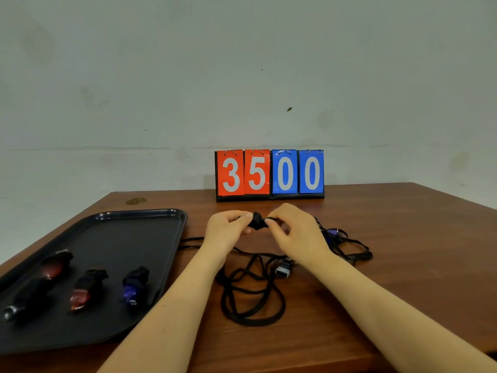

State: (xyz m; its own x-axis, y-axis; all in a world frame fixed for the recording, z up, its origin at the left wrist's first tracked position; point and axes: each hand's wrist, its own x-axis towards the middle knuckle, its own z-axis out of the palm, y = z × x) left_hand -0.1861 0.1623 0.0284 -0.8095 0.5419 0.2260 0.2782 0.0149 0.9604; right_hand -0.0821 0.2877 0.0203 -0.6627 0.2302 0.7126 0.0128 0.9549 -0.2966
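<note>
Scoreboard (pixel 270 175) reading "3500" at far edge of table (pixel 408 238); left hand (pixel 228 230) and right hand (pixel 294 234) pinch black cord bundle (pixel 258 221).

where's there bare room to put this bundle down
Far half of the tray, behind the four wrapped bundles, is bare. So is the table right of the cords. Crowded: mid-table, where the cords tangle.

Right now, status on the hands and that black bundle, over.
Left hand and right hand both pinching the black cord bundle between them. Loose cords tangled on the table under the wrists. Four wrapped bundles on the tray.
</note>
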